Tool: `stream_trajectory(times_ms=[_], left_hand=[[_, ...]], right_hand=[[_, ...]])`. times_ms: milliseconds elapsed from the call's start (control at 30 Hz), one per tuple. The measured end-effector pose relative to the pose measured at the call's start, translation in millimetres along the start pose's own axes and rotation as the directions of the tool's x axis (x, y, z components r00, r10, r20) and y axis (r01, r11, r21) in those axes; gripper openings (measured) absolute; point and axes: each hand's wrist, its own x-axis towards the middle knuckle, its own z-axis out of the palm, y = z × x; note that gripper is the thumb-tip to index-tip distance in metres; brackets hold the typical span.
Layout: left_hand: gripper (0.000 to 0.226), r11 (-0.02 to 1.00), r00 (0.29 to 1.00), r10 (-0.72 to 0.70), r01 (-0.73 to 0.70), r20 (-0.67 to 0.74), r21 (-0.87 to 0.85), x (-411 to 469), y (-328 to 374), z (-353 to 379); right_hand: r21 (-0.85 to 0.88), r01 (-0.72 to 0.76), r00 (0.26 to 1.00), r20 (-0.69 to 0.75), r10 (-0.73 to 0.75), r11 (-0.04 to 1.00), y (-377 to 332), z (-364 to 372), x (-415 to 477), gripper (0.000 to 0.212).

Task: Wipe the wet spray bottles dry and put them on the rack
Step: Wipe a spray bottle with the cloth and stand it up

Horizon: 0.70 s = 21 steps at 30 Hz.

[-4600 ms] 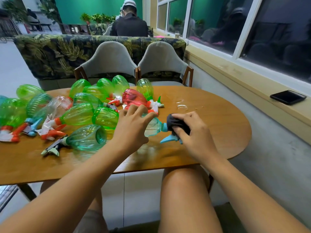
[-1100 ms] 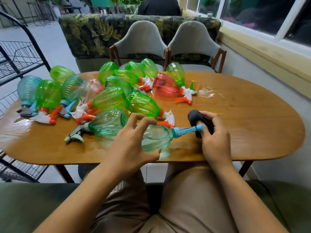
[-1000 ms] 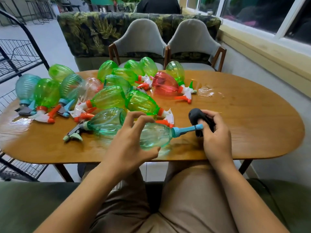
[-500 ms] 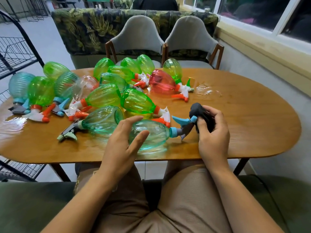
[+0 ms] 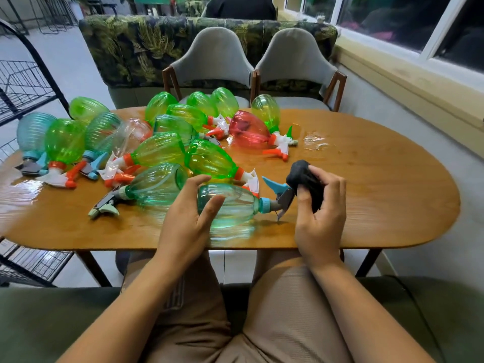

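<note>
On the wooden table (image 5: 366, 192), close to me, the blue-green spray bottle (image 5: 230, 205) lies on its side, long way left to right. My left hand (image 5: 183, 218) curls round its fat end. Its blue trigger top (image 5: 277, 192) points at my right hand (image 5: 322, 213), which squeezes a black cloth (image 5: 303, 179) against it. The wire rack (image 5: 26, 82) stands past my left side, nearer my left hand; I see no bottles on it.

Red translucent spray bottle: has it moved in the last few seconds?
No. The red translucent spray bottle still lies with its white-and-orange sprayer head pointing at the water puddle on the oval wooden table, same gap.
</note>
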Motion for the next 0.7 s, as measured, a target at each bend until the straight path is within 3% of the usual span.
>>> stream_trajectory(times_ms=[367,533,700], left_hand=[[0.076,0.996,0.999,0.038,-0.04,0.025,0.076,6,-2,2],[0.084,0.997,0.999,0.013,-0.016,0.037,0.07,8,3,7],[0.075,0.999,0.999,0.035,-0.036,0.032,0.022,8,2,9]], right_hand=[[-0.147,0.17,0.974,0.176,-0.144,0.974,12,-5,2,0.04],[-0.2,0.034,0.969,0.245,0.016,0.979,21,-4,14,0.04],[-0.161,0.155,0.934,0.346,-0.091,0.975,10,1,-3,0.035]])
